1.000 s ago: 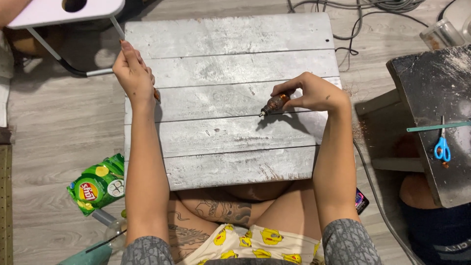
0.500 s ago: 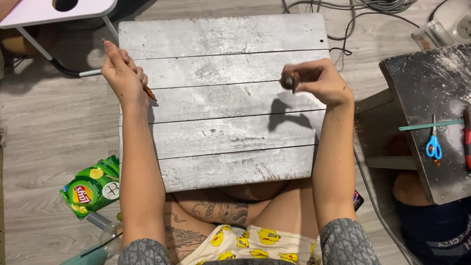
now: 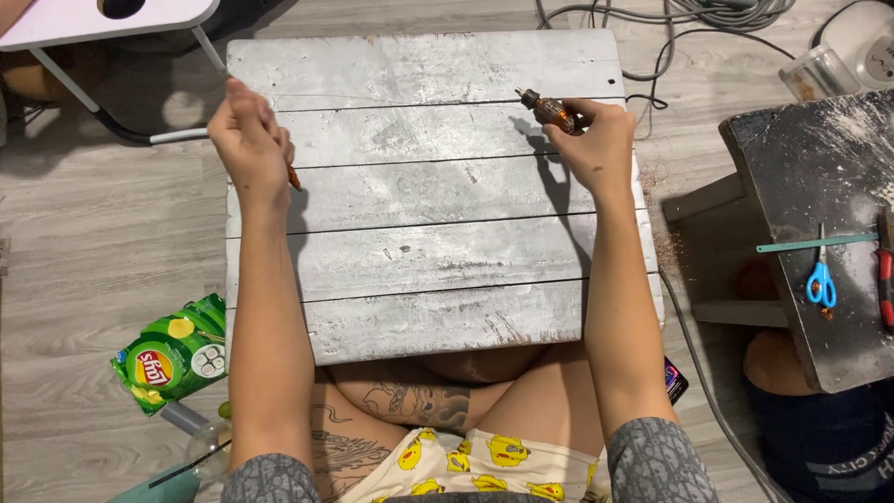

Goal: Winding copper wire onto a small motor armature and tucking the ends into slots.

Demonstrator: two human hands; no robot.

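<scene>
A whitewashed wooden plank panel rests on my lap and the floor. My left hand rests on its left edge, fingers closed around a thin brown pencil-like stick whose tip shows below the palm. My right hand hovers over the panel's upper right and grips a small orange-brown rotary tool, its tip pointing up-left just above the second plank.
A green chip bag lies on the floor at left. A white table leg and top stand at upper left. Cables run along the top. A dark dusty board at right carries blue scissors.
My right hand has lifted the rotary tool from the panel's middle right up toward its upper right. My left hand slid slightly upward along the left edge.
</scene>
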